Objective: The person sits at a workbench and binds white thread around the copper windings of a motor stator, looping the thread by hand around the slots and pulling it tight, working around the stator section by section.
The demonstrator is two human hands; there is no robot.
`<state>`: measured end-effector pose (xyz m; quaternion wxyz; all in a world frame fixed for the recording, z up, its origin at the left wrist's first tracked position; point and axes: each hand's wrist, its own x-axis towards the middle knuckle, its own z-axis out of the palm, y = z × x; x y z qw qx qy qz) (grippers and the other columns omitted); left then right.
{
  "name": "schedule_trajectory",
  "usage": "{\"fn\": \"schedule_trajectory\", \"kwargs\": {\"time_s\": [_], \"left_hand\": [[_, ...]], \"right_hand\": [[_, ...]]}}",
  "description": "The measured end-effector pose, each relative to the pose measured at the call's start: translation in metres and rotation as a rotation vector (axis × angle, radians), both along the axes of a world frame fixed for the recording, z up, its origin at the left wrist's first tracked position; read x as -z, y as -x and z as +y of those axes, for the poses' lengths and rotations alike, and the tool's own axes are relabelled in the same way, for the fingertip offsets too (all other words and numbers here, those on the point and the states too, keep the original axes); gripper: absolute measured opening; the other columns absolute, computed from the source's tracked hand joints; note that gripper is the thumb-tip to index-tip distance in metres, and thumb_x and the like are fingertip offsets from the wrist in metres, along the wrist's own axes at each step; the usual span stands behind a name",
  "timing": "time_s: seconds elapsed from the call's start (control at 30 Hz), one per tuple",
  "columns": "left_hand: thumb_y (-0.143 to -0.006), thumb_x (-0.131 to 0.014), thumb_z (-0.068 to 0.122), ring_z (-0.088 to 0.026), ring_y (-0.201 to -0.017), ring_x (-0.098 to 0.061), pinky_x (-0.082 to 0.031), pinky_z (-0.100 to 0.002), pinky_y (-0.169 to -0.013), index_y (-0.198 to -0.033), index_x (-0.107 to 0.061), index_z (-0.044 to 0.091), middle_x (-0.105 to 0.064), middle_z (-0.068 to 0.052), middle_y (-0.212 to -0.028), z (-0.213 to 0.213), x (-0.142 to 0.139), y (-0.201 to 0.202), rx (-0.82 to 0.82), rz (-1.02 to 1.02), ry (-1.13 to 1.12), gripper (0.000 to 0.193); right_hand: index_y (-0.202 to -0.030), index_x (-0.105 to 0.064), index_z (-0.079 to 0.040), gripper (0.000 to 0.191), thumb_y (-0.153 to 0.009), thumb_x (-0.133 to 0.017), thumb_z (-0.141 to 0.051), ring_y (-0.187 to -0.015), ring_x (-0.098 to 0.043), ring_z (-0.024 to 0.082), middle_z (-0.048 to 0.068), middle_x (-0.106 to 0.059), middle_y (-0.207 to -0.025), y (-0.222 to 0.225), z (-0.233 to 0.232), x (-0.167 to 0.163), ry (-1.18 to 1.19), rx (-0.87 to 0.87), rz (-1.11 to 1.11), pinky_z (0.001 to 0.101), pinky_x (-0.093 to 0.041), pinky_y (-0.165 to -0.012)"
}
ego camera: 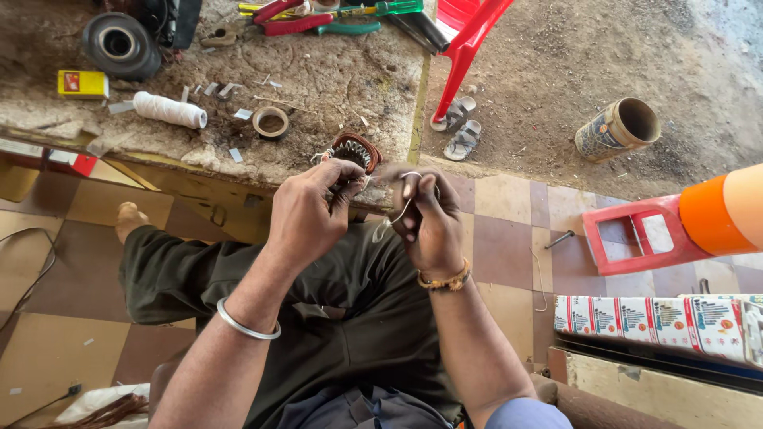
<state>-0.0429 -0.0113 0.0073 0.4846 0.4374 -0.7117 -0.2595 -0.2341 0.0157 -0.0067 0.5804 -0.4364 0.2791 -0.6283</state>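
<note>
A round motor stator [355,151] with copper windings rests at the near edge of a dusty slab [318,75]. My left hand [306,214], with a silver bangle on its wrist, grips the stator's near side with thumb and fingers. Just to the right, my right hand [429,218], wearing a beaded bracelet, is closed around a thin whitish wire or thread [395,213] that loops over the fingers and hangs down between both hands. My legs in dark trousers are below.
On the slab lie a white thread spool [169,110], a tape roll [271,123], a yellow box [83,83], a black round part [119,44], pliers and screwdrivers [318,20]. A red chair leg [465,56], sandals [457,127], a can [618,127] and a red stool [644,234] are at the right.
</note>
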Motion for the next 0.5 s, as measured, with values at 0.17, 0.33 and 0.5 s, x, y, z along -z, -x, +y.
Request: {"fn": "schedule_trajectory", "kwargs": {"time_s": [0.17,0.33,0.5], "left_hand": [[-0.088,-0.074,0.007,-0.032,-0.091,-0.075,-0.058,-0.038,-0.075,-0.105,-0.074,0.008,-0.077,-0.013,-0.100,0.001,-0.003,0.000,-0.014,-0.036,0.008,0.017],[-0.092,-0.075,0.011,-0.032,-0.087,-0.074,-0.056,-0.039,-0.071,-0.102,-0.074,0.010,-0.076,-0.012,-0.097,0.003,-0.006,0.001,-0.030,-0.058,0.000,0.010],[-0.090,-0.074,0.010,-0.030,-0.084,-0.075,-0.056,-0.038,-0.069,-0.101,-0.074,0.010,-0.077,-0.010,-0.094,0.003,-0.006,-0.001,-0.014,-0.040,0.017,0.011]], "right_hand": [[-0.100,-0.060,-0.006,0.026,-0.116,-0.049,-0.023,-0.054,-0.045,0.003,0.001,-0.058,-0.077,-0.015,-0.022,-0.026,-0.162,-0.046,-0.140,0.0179,-0.034,-0.041],[-0.100,-0.060,-0.007,0.029,-0.116,-0.049,-0.028,-0.058,-0.039,0.005,0.001,-0.054,-0.076,0.017,-0.016,-0.062,0.225,-0.027,-0.128,0.0220,-0.034,-0.049],[-0.098,-0.061,-0.003,0.035,-0.120,-0.051,-0.028,-0.058,-0.037,0.008,0.003,-0.051,-0.075,0.011,0.011,-0.045,0.394,0.066,0.120,0.0235,-0.033,-0.059]]}}
